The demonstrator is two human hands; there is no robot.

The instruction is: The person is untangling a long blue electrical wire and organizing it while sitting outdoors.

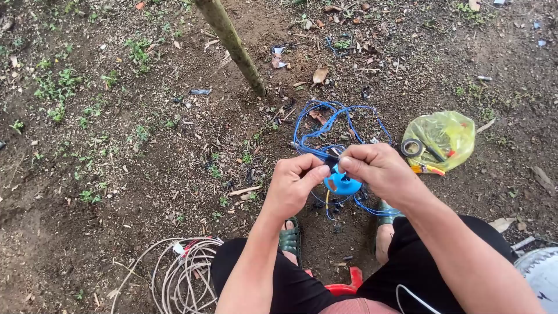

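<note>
My left hand [293, 186] and my right hand [375, 168] meet over the ground, both pinching a blue wire [308, 150] wrapped in black tape where the fingertips come together. The wire runs off into a tangle of blue cable [334, 119] lying on the dirt. Just below my fingers sits a blue plastic fitting [343, 186], partly hidden by the right hand.
A yellow plastic bag [447, 136] with a black tape roll [412, 147] lies at right. A coil of white cable [186, 270] rests at lower left. A slanted wooden pole [232, 43] stands in the soil. A red stool edge [343, 288] shows between my knees.
</note>
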